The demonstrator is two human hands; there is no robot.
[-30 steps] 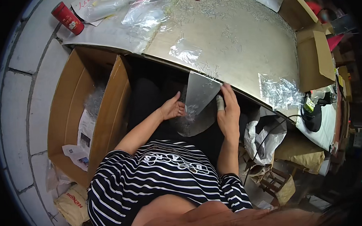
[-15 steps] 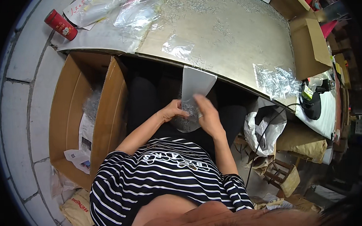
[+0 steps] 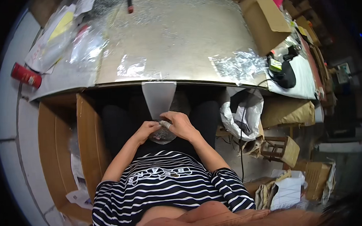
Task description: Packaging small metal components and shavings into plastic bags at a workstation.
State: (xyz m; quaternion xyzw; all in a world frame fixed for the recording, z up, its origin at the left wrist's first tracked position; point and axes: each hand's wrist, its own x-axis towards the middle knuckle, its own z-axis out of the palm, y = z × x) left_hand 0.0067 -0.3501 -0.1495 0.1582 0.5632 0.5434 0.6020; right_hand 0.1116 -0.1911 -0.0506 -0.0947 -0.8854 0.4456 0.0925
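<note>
In front of my lap, a pale grey chute [image 3: 159, 97] slopes down from the table's near edge and narrows toward my hands. Below its lower end sits a clear plastic bag [image 3: 163, 136] with small shiny bits in it. My left hand [image 3: 146, 131] pinches the bag's upper edge between thumb and fingers. Close against it, my right hand [image 3: 179, 125] is closed at the bag's top, its fingers bent over; one finger carries a pale wrap. The hands hide the spot where bag and chute meet.
Small metal pins lie scattered over the metal-topped table [image 3: 169, 40]. Clear plastic bags [image 3: 237, 66] lie near its front edge. An open cardboard box [image 3: 89, 133] stands at my left, a white sack [image 3: 243, 114] at my right. A red can [image 3: 26, 75] stands at the far left.
The view has shifted, so the table now sits squarer ahead. My right hand has come down off the chute to the bag's top, near my left hand.
</note>
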